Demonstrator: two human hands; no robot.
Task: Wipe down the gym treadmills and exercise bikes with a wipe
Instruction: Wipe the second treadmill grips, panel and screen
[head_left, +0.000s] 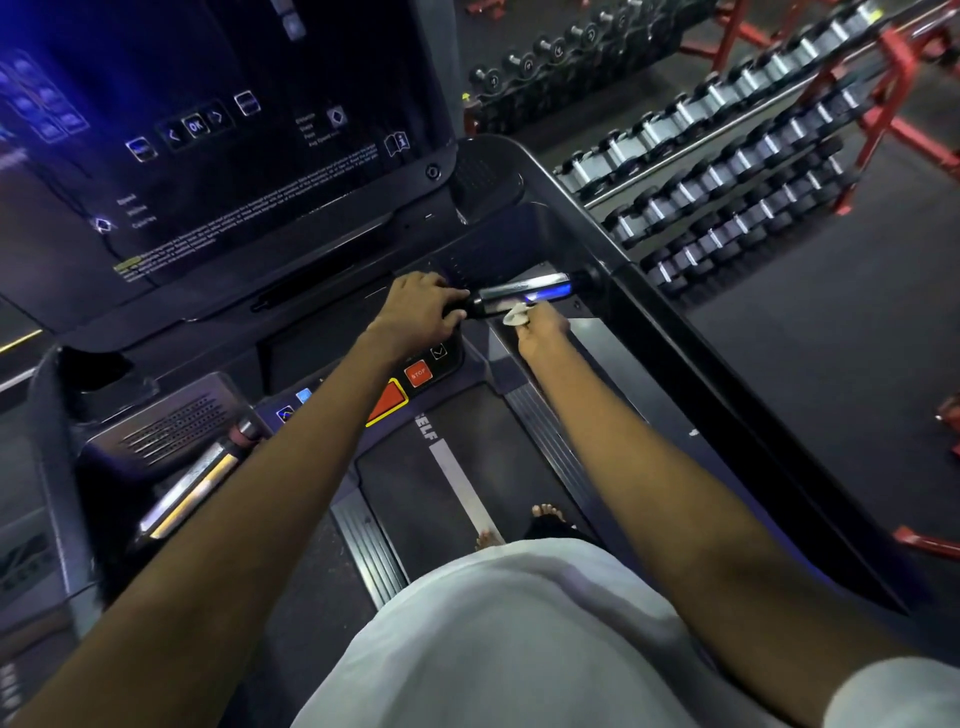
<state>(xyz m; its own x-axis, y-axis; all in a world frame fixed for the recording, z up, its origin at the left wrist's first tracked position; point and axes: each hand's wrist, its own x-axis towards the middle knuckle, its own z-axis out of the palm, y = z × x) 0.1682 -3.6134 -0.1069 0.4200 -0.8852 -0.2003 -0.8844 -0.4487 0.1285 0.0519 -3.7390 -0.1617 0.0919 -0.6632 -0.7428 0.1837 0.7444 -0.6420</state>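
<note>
I stand on a treadmill with a dark console (249, 156) ahead and a black belt (441, 499) below. A shiny metal hand-grip bar (524, 292) runs across to the right side rail (613, 270). My left hand (421, 312) grips the black left end of that bar, fingers curled round it. My right hand (543, 330) pinches a small white wipe (515, 314) and holds it against the underside of the bar's metal part.
A red STOP button (418, 374) and a red safety key (387, 402) lie under my left forearm. The left grip bar (192, 483) is at lower left. Dumbbell racks (727, 171) with red frames stand to the right on the dark floor.
</note>
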